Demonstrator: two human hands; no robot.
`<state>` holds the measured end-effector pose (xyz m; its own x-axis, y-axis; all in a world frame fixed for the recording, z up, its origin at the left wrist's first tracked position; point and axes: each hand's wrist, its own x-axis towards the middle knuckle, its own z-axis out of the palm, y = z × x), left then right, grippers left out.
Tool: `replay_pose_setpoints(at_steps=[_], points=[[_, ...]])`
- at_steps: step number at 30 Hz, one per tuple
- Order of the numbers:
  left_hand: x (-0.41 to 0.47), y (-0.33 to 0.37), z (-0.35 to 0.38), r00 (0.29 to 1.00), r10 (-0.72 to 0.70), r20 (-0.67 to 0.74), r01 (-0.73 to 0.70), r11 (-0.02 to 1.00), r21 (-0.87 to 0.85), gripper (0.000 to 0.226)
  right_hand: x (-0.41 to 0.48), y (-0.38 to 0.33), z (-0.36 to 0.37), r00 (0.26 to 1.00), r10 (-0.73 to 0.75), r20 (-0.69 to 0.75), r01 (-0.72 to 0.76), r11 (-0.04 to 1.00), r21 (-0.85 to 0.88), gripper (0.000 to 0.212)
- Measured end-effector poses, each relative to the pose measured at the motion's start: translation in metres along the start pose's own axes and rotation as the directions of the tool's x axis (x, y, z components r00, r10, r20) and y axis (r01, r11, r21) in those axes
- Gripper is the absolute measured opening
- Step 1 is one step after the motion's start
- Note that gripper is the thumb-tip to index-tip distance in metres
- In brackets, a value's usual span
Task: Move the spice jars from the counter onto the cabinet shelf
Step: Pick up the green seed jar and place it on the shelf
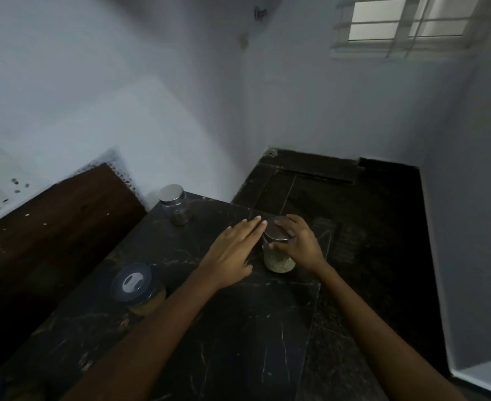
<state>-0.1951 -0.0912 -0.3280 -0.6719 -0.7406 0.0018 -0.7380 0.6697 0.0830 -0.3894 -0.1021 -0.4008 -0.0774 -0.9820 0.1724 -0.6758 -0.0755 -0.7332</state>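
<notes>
Spice jar (277,250) with a shiny metal lid and pale greenish grains inside, standing upright on a dark stone counter (238,328), toward its far right part. The right hand (299,244) has it in its grip: fingers curl over the lid from the right and the thumb presses the glass just under the lid. The jar's base appears to rest on the stone, not yet lifted.

The left hand (232,253) lies just to the left of the jar, palm down, fingers straight and together. Its fingertips reach the edge of the lid, but I cannot tell whether they touch it. It holds nothing.

The jar's long axis is vertical and the right hand holds it at the top, so the lift looks like a straight pull upward by that hand.

Farther out, a second jar (175,205) with a metal lid stands at the far left corner of the counter. A third jar (138,287) with a dark blue lid stands to the near left, beside the left forearm. Both are well apart from the hands. A brown wooden panel (50,221) runs along the left. No cabinet shelf shows.
</notes>
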Motion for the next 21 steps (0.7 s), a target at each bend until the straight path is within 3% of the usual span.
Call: replay_pose_setpoints(at_steps=[3,6,10,17,21], points=[[-0.019,0.001,-0.004,0.999,-0.045,0.005,0.046,0.993,-0.108,0.123,-0.006,-0.032,-0.013,0.991,-0.126,0.040,0.118,0.979,0.167,0.054],[-0.044,0.007,-0.010,0.995,-0.095,-0.013,0.088,0.958,-0.273,0.134,-0.012,-0.068,-0.023,0.972,-0.214,0.095,0.175,0.934,0.311,0.046],[-0.076,0.012,-0.021,0.982,-0.161,-0.095,0.098,0.877,-0.470,0.135,-0.021,-0.107,-0.022,0.944,-0.303,0.134,0.219,0.875,0.433,0.040],[-0.134,0.013,-0.035,0.950,-0.276,-0.144,0.160,0.829,-0.536,0.136,-0.037,-0.158,-0.005,0.882,-0.406,0.239,0.234,0.818,0.526,0.027],[-0.170,0.013,-0.040,0.910,-0.375,-0.174,0.204,0.773,-0.601,0.132,-0.052,-0.190,0.009,0.870,-0.405,0.281,0.231,0.839,0.493,0.023]])
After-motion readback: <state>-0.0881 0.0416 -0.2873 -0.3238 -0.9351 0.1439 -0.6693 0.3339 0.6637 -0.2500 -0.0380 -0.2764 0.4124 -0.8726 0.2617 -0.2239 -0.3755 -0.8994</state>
